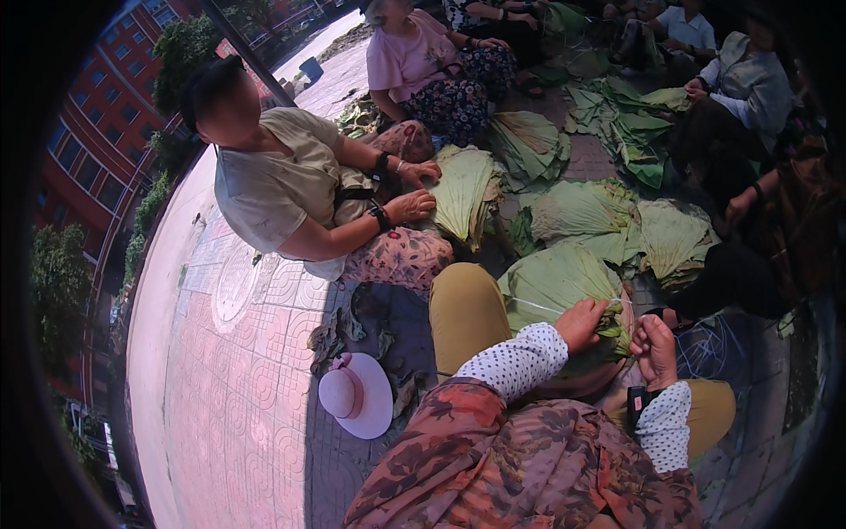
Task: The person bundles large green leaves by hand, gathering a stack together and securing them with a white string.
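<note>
A folded bundle of big green leaves (555, 278), lotus leaves by their look, lies in front of my knees. White string (538, 305) runs across it toward its gathered, crumpled end (614, 333). My left hand (582, 324) is closed on the bundle beside that end, its fingertips partly hidden. Just to the right, my right hand (655, 350) is raised with its fingers pinched on the string, which stretches between the two hands. Below the bundle, a rounded brownish support shows in part.
Loose white strings (705, 349) lie right of my hands. More leaf bundles (586, 212) are piled ahead. A seated person (282, 185) at left handles another bundle (463, 189); several others sit farther back. A pink hat (374, 397) and dry leaves (328, 344) lie on the paving at left.
</note>
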A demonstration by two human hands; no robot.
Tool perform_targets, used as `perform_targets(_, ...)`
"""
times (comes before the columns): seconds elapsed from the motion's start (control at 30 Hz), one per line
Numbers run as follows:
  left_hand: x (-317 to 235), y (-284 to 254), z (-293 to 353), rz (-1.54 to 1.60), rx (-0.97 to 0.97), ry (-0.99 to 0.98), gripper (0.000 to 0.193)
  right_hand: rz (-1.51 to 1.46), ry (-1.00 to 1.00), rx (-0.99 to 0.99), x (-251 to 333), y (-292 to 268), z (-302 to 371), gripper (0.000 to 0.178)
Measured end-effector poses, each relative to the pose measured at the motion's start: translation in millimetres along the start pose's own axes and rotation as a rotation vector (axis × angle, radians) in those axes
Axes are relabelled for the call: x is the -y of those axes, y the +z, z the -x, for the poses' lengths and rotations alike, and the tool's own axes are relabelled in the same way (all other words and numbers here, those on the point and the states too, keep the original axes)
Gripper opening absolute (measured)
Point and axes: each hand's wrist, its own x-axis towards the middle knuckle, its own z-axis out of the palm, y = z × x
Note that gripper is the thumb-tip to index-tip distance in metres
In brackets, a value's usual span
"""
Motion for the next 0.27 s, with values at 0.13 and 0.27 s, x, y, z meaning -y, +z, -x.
perform_targets(0.13,-0.1,-0.2,-0.1,-0.005,0.004,0.001,0.077,-0.103,-0.065,-0.001,3.8,2.5,0.1,0.019)
perform_targets(0.27,1.8,1.0,0.8,-0.009,0.021,-0.013,0.078,-0.164,-0.103,0.036,5.2,2.4,0.6,0.018)
